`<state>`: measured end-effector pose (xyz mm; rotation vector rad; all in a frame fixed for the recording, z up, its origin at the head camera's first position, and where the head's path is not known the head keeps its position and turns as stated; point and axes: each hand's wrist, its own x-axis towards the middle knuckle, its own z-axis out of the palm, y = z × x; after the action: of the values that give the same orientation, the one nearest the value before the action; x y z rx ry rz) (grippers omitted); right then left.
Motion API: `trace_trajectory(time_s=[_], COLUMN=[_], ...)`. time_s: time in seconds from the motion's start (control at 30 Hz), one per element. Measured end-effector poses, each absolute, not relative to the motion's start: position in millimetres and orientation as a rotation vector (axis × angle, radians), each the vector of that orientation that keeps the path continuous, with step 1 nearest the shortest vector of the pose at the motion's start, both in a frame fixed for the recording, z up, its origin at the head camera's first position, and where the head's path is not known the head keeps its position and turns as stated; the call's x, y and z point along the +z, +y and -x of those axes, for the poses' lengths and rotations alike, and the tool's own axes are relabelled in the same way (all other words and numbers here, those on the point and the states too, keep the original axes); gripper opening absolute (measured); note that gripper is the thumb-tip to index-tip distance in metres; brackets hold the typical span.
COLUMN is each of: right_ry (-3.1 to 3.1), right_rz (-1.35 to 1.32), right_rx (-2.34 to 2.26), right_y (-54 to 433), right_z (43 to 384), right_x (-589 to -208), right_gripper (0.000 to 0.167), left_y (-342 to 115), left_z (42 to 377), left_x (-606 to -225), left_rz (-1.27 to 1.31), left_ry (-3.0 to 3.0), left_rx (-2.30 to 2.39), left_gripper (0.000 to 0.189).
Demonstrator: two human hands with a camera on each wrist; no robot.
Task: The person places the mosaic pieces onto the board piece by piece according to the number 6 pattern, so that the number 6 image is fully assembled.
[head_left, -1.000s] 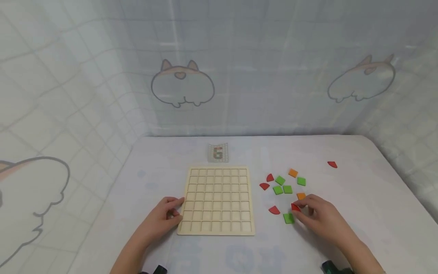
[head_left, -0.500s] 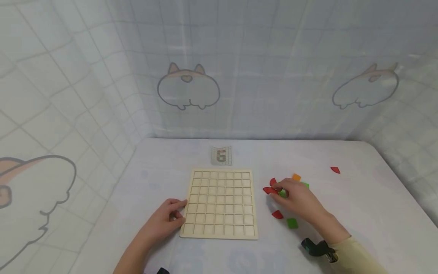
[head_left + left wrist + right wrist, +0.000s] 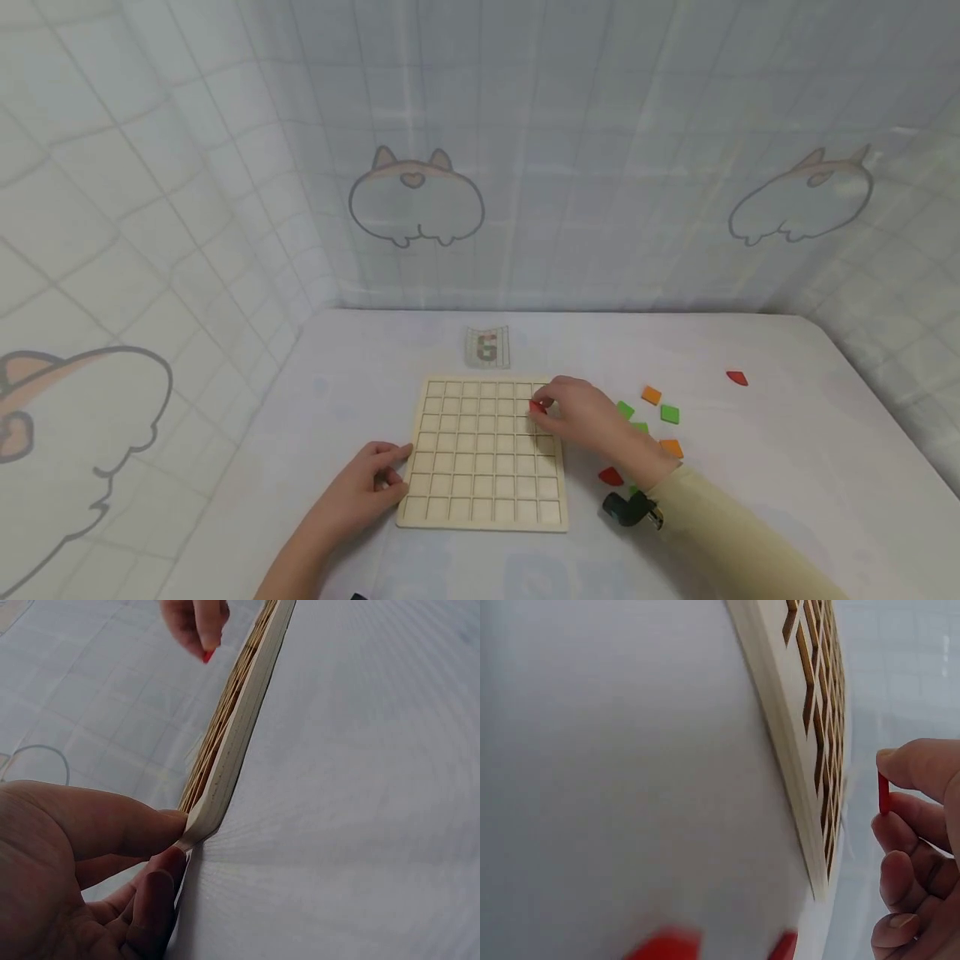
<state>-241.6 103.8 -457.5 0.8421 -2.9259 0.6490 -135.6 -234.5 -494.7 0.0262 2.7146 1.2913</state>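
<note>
My left hand (image 3: pixel 365 493) rests at the left edge of a pale wooden grid board (image 3: pixel 480 526), thumb and index fingertips touching the rim apart from each other. The left wrist view shows the thumb (image 3: pixel 127 821) against the board's edge (image 3: pixel 225 780). Over the board's upper right cells, my right hand (image 3: pixel 588 417) pinches a red quarter-circle tile (image 3: pixel 537 407) between thumb and finger. That red tile (image 3: pixel 883 793) stands on edge in the right wrist view. All visible cells of the board are bare; the hand covers some at the right.
Right of the board lie green square tiles (image 3: pixel 670 414), orange square tiles (image 3: pixel 652 395) and a red tile (image 3: pixel 611 476), partly behind my right forearm. Another red tile (image 3: pixel 737 377) lies farther right. A small patterned card (image 3: pixel 487 347) sits behind the board.
My right hand has carried the red tile leftward from the loose tiles to above the board. The left hand stays at the board's edge.
</note>
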Motion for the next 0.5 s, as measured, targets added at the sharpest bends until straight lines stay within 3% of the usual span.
trace_trajectory(time_s=[0.5], right_ry=[-3.025], right_rz=[-0.893], right_rx=[0.713], right_y=[64], right_z=[264], right_x=[-469], right_gripper=[0.015], left_y=[-236], left_z=[136], left_x=[-497], left_rz=[-0.06], left_ry=[2.721], left_rx=[1.286], left_gripper=[0.055])
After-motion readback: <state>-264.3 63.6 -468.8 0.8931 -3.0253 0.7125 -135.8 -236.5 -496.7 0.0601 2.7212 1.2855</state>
